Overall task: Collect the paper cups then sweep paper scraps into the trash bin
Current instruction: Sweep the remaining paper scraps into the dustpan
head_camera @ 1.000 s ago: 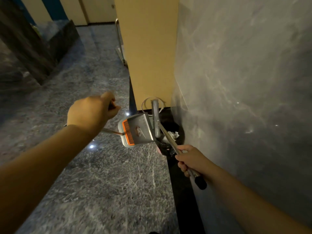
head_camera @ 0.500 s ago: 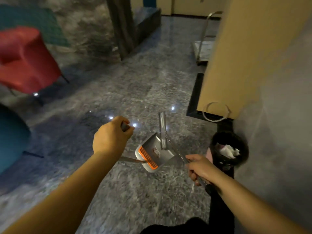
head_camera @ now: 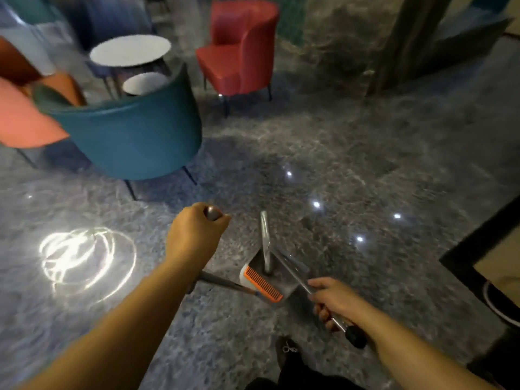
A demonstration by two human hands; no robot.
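Presently, the left hand (head_camera: 194,235) is clenched around the rounded top of a slim metal broom handle (head_camera: 225,282), its fingers wrapped over the knob, and the handle runs down and to the right beneath the wrist. The right hand (head_camera: 333,301) grips the long silver handle of a grey dustpan (head_camera: 277,273), fingers curled round the shaft just above its black end cap (head_camera: 356,337). The dustpan hangs low over the dark grey marble floor (head_camera: 337,170), between the two hands, with an orange comb strip (head_camera: 263,284) along its near edge; whether it touches the floor cannot be told. No contents can be made out in the pan owing to blur. Ahead on the left stands a teal upholstered armchair (head_camera: 135,136), with a red armchair (head_camera: 242,49) beyond it and a coral armchair (head_camera: 25,119) at the left edge. A round white table (head_camera: 130,50) stands behind the teal chair, with a smaller round white table (head_camera: 145,83) just below it. A ring of reflected light (head_camera: 87,257) lies on the floor to the left of the left forearm. A dark shoe (head_camera: 287,350) shows at the lower edge.
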